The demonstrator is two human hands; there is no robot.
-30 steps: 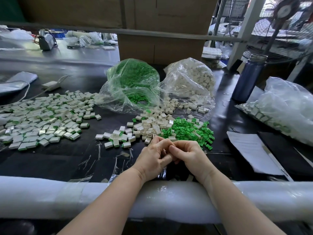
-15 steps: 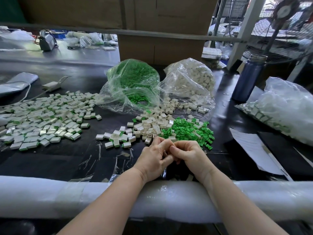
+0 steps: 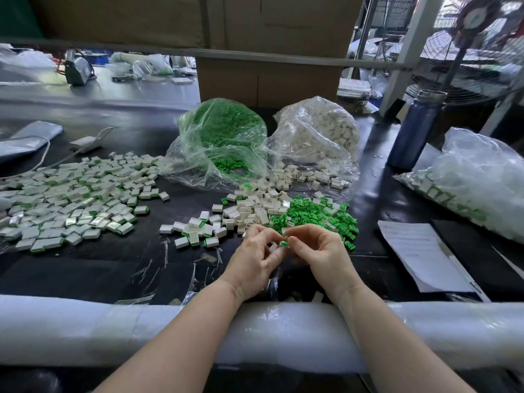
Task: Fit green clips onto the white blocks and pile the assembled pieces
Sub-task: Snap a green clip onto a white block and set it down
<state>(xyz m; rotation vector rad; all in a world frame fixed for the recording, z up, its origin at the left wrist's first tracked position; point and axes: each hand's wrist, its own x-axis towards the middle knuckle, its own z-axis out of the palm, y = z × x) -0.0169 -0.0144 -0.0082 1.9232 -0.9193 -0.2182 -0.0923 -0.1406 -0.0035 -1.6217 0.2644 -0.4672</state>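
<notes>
From the head view, both hands meet low over the black worktop, just behind the padded white roll along its near edge. The left hand has its fingers curled around a white block, only a sliver of it peeking out. The right hand pinches a green clip between thumb and forefinger, right up against that block, with a second small white piece held just above it.

Just beyond the fingers lies the loose heap of green clips, touching a scatter of bare white blocks to its left. A small cluster of assembled pieces sits left of those, and the big spread of finished ones covers the far left.

Further back, a clear bag of green clips leans beside a clear bag of white blocks. A blue bottle stands right, near a paper sheet and another filled bag.
</notes>
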